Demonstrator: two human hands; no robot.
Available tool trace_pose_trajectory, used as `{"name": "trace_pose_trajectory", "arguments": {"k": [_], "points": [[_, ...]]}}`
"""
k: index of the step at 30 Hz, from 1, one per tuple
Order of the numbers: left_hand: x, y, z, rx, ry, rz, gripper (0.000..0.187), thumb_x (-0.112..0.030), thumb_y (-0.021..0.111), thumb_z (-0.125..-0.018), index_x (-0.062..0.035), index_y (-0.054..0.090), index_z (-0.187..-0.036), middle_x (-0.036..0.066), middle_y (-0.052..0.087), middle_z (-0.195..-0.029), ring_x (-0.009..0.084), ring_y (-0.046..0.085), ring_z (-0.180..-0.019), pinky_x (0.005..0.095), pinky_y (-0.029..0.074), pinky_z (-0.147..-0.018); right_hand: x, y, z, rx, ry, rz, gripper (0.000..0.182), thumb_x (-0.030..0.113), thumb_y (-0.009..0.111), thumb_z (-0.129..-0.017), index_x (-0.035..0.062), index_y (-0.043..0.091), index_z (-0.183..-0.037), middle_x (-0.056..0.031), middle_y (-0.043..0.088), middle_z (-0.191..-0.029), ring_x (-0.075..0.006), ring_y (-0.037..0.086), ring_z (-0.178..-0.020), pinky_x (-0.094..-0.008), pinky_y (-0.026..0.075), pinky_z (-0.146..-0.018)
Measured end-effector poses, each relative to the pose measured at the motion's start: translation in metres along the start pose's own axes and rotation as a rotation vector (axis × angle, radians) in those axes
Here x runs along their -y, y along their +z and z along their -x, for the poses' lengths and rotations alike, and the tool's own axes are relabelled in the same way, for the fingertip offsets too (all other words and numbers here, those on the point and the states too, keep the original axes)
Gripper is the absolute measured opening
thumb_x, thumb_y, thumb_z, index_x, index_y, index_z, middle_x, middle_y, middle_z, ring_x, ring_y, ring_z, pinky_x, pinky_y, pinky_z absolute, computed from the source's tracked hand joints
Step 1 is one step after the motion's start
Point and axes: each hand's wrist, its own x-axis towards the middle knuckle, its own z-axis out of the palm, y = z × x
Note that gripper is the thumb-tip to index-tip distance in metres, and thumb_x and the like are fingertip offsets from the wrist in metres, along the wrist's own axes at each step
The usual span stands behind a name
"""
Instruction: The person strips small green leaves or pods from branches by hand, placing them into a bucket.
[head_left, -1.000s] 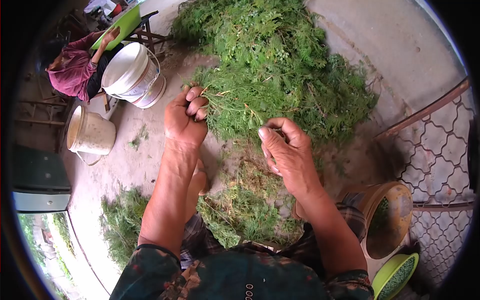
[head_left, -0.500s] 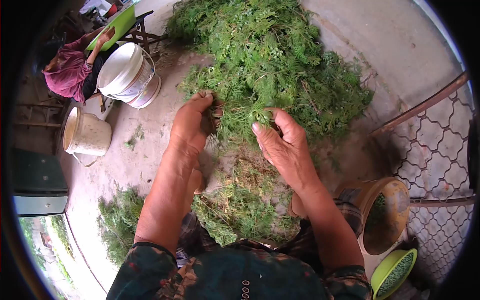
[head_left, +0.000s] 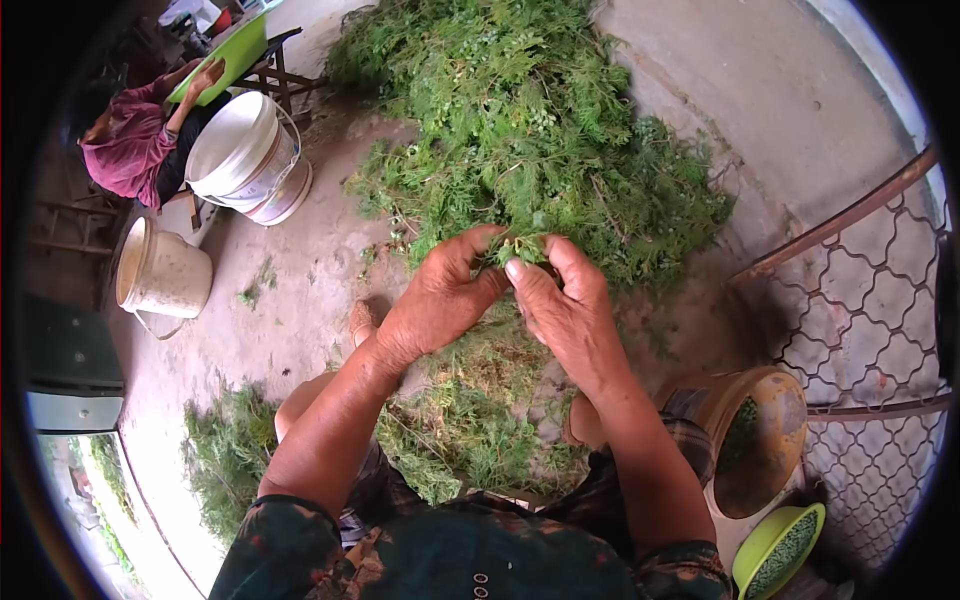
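A small green sprig (head_left: 517, 250) of feathery, conifer-like leaves is pinched between my two hands. My left hand (head_left: 445, 297) has thumb and fingertips closed at the sprig's left side. On the other side, my right hand (head_left: 562, 300) grips it between thumb and index finger. Just beyond my fingers lies a large heap of cut green branches (head_left: 520, 120). Below my hands, between my feet, is a looser layer of green and brownish clippings (head_left: 465, 420). My fingers partly hide the sprig.
White bucket (head_left: 240, 170) and smaller bucket (head_left: 180, 275) stand left, near a seated person (head_left: 130, 155) holding a green tray (head_left: 232, 62). More branches (head_left: 230, 450) lie lower left. At right are a tan bucket (head_left: 690, 392), a green basin (head_left: 742, 560) of small green pieces and a metal lattice (head_left: 850, 280).
My left hand has moved right and down from the heap's edge to meet my right hand at the sprig. My right hand stays nearly in place.
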Motion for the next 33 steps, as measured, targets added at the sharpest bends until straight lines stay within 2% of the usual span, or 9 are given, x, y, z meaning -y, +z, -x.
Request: {"name": "trace_pose_trajectory", "arguments": {"k": [4, 9, 13, 15, 16, 26, 27, 30, 33], "points": [[-0.005, 0.001, 0.003, 0.013, -0.112, 0.153, 0.015, -0.009, 0.053, -0.091, -0.0016, 0.057, -0.103, 0.002, 0.060, -0.088, 0.0079, 0.053, -0.077, 0.0249, 0.045, -0.067, 0.005, 0.000, 0.001, -0.061, -0.035, -0.035, 0.022, 0.015, 0.057, -0.090, -0.0018, 0.052, -0.103, 0.0018, 0.048, -0.076, -0.0031, 0.040, -0.065, -0.0194, 0.035, -0.053], [-0.015, 0.003, 0.006, -0.057, 0.054, -0.179, 0.017, -0.010, 0.051, -0.092, 0.0007, 0.057, -0.105, 0.005, 0.060, -0.077, 0.0096, 0.054, -0.071, 0.0266, 0.045, -0.064, 0.000, -0.002, 0.000, -0.077, -0.057, 0.085, 0.028, 0.016, 0.059, -0.089, -0.0017, 0.051, -0.110, 0.0018, 0.051, -0.077, -0.0026, 0.042, -0.065, -0.0176, 0.036, -0.052], [-0.002, 0.002, 0.005, -0.055, 0.113, -0.231, 0.019, -0.008, 0.052, -0.091, 0.0008, 0.056, -0.107, 0.006, 0.060, -0.074, 0.0108, 0.054, -0.069, 0.0277, 0.046, -0.063, 0.010, -0.002, 0.001, -0.010, 0.017, -0.172, 0.032, 0.018, 0.059, -0.089, 0.0012, 0.048, -0.113, 0.0012, 0.049, -0.069, -0.0025, 0.039, -0.052, -0.0182, 0.031, -0.042], [-0.009, 0.003, 0.008, -0.076, 0.044, -0.240, 0.019, -0.001, 0.055, -0.084, 0.0015, 0.055, -0.103, 0.019, 0.058, -0.077, 0.0271, 0.060, -0.068, 0.0337, 0.046, -0.061, 0.012, -0.004, 0.002, 0.033, 0.076, -0.324, 0.031, 0.019, 0.058, -0.089, 0.0033, 0.048, -0.113, 0.0009, 0.047, -0.067, -0.0028, 0.036, -0.047, -0.0180, 0.029, -0.038], [-0.012, 0.002, 0.009, -0.077, 0.045, -0.240, 0.019, -0.001, 0.055, -0.084, 0.0015, 0.055, -0.103, 0.019, 0.058, -0.077, 0.0271, 0.060, -0.068, 0.0337, 0.046, -0.061, 0.012, -0.005, 0.002, 0.036, 0.087, -0.338, 0.031, 0.019, 0.058, -0.089, 0.0036, 0.048, -0.114, 0.0001, 0.048, -0.068, -0.0030, 0.037, -0.047, -0.0180, 0.029, -0.038], [-0.017, -0.004, 0.010, 0.039, -0.260, 0.031, 0.015, -0.009, 0.053, -0.090, -0.0022, 0.060, -0.100, 0.000, 0.059, -0.074, 0.0074, 0.049, -0.065, 0.0254, 0.041, -0.057, 0.008, -0.006, 0.002, -0.166, -0.112, -0.165, 0.028, 0.016, 0.058, -0.089, -0.0010, 0.051, -0.109, -0.0001, 0.051, -0.067, -0.0025, 0.041, -0.050, -0.0188, 0.030, -0.037], [-0.014, -0.005, 0.011, 0.044, -0.271, 0.066, 0.015, -0.010, 0.053, -0.090, -0.0029, 0.061, -0.100, -0.002, 0.058, -0.075, 0.0055, 0.048, -0.066, 0.0238, 0.041, -0.057, 0.019, -0.010, 0.002, -0.266, -0.100, -0.107, 0.019, 0.017, 0.057, -0.089, 0.0022, 0.053, -0.100, 0.0008, 0.050, -0.066, -0.0027, 0.041, -0.048, -0.0182, 0.031, -0.036], [-0.010, -0.012, 0.021, -0.115, -0.395, 0.241, 0.012, -0.008, 0.055, -0.089, -0.0020, 0.063, -0.096, -0.004, 0.059, -0.076, 0.0041, 0.048, -0.067, 0.0222, 0.041, -0.062, 0.031, -0.085, -0.007, -0.504, -0.325, -0.507, 0.010, 0.017, 0.053, -0.090, 0.0096, 0.050, -0.084, -0.0016, 0.051, -0.068, -0.0063, 0.040, -0.041, -0.0194, 0.028, -0.033], [-0.035, -0.017, 0.024, -0.116, -0.475, 0.172, 0.019, -0.017, 0.055, -0.089, -0.0029, 0.064, -0.099, -0.001, 0.059, -0.078, 0.0066, 0.050, -0.069, 0.0235, 0.041, -0.062, 0.039, -0.101, 0.007, -0.324, -0.232, -0.804, 0.020, 0.025, 0.046, -0.093, 0.0063, 0.053, -0.092, -0.0028, 0.051, -0.069, -0.0090, 0.040, -0.040, -0.0225, 0.029, -0.033]]}}
